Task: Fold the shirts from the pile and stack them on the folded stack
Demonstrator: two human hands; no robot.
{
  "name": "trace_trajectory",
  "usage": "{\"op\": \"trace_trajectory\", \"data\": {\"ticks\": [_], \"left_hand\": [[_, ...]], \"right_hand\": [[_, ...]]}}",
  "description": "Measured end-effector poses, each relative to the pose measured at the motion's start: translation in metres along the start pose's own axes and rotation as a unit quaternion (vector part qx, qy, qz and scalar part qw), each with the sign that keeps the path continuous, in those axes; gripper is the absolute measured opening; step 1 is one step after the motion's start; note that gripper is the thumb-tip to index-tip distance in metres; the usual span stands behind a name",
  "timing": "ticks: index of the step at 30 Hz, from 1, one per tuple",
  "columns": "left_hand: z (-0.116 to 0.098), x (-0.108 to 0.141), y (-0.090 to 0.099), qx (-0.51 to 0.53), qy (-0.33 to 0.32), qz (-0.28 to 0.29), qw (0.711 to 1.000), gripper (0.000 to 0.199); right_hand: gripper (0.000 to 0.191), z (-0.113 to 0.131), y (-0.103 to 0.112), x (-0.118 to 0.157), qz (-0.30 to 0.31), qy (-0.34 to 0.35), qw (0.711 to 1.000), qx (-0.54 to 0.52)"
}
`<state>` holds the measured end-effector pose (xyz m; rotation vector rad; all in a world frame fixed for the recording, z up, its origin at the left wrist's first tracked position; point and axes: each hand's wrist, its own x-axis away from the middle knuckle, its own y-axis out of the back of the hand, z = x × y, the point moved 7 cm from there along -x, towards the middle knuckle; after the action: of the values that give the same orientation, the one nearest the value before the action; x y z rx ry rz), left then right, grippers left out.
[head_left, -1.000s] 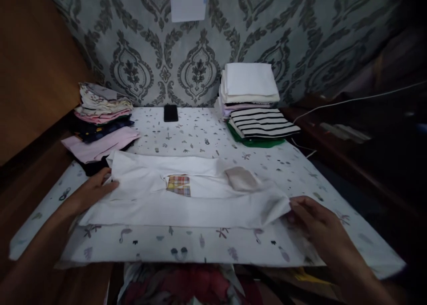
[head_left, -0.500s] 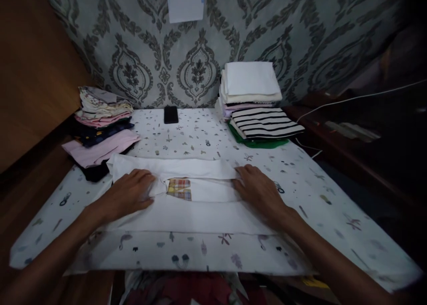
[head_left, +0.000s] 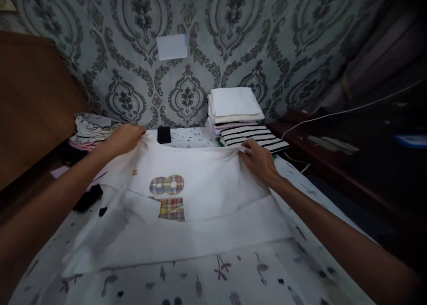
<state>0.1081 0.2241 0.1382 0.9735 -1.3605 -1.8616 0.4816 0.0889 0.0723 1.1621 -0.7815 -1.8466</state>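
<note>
A white shirt [head_left: 213, 180] with plaid appliqué figures is spread between my hands, its far edge lifted off the table and its near part lying on the patterned cloth. My left hand [head_left: 128, 138] pinches the far left corner of the shirt. At the far right corner, my right hand [head_left: 258, 160] grips the bunched edge, thumb and fingers closed. Folds and shadows run across the shirt's left side and lower part.
Behind the shirt lies a black phone [head_left: 164, 135]. A stack of folded clothes [head_left: 236, 102] with a striped garment [head_left: 251, 136] stands at the back right. Another clothes pile [head_left: 91, 127] sits at the left by a brown wooden panel [head_left: 33, 104]. A white cable [head_left: 353, 110] crosses the right side.
Both hands have raised the shirt's far edge up and away from the table, unfolding it so that more of the plaid design shows. The view has tilted upward.
</note>
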Motion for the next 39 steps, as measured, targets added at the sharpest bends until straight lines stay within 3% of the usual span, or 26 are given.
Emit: {"op": "trace_trajectory", "data": {"ticks": [3, 5, 9, 13, 16, 19, 24, 27, 31, 34, 37, 39], "left_hand": [[-0.005, -0.033, -0.018, 0.012, 0.026, -0.028, 0.999, 0.039], [-0.01, -0.029, -0.038, 0.049, 0.02, -0.032, 0.998, 0.04], [-0.016, 0.026, -0.071, 0.137, -0.005, -0.031, 0.99, 0.034], [-0.026, 0.098, -0.085, 0.226, -0.029, -0.036, 0.973, 0.032], [-0.045, 0.136, -0.089, 0.266, -0.067, -0.037, 0.961, 0.034], [-0.07, 0.156, -0.088, 0.277, -0.118, -0.026, 0.953, 0.032], [-0.1, 0.163, -0.074, 0.282, -0.175, -0.015, 0.943, 0.031], [-0.111, 0.158, -0.067, 0.299, -0.209, 0.003, 0.931, 0.028], [-0.128, 0.145, -0.062, 0.293, -0.252, 0.007, 0.922, 0.028], [-0.139, 0.141, -0.063, 0.268, -0.246, 0.022, 0.931, 0.03], [-0.135, 0.14, -0.064, 0.255, -0.221, 0.048, 0.94, 0.03], [-0.111, 0.136, -0.067, 0.245, -0.178, 0.05, 0.952, 0.029]], "right_hand": [[0.04, 0.002, -0.013, -0.014, -0.028, 0.014, 0.999, 0.041], [0.045, -0.002, -0.021, -0.008, -0.028, 0.017, 0.998, 0.045], [0.045, -0.024, -0.027, 0.028, -0.008, 0.007, 0.999, 0.031], [0.046, -0.052, -0.03, 0.074, 0.076, -0.05, 0.995, 0.036], [0.039, -0.053, -0.025, 0.101, 0.107, -0.059, 0.991, 0.052], [0.032, -0.042, -0.015, 0.114, 0.117, -0.05, 0.992, 0.028], [0.035, -0.043, 0.013, 0.126, 0.119, -0.084, 0.987, -0.062], [0.038, -0.053, 0.027, 0.136, 0.137, -0.1, 0.984, -0.063], [0.036, -0.063, 0.026, 0.149, 0.178, -0.114, 0.977, -0.035], [0.035, -0.076, 0.018, 0.153, 0.174, -0.114, 0.978, -0.027], [0.035, -0.1, 0.009, 0.154, 0.144, -0.133, 0.981, 0.009], [0.035, -0.109, 0.004, 0.149, 0.093, -0.11, 0.989, 0.029]]}}
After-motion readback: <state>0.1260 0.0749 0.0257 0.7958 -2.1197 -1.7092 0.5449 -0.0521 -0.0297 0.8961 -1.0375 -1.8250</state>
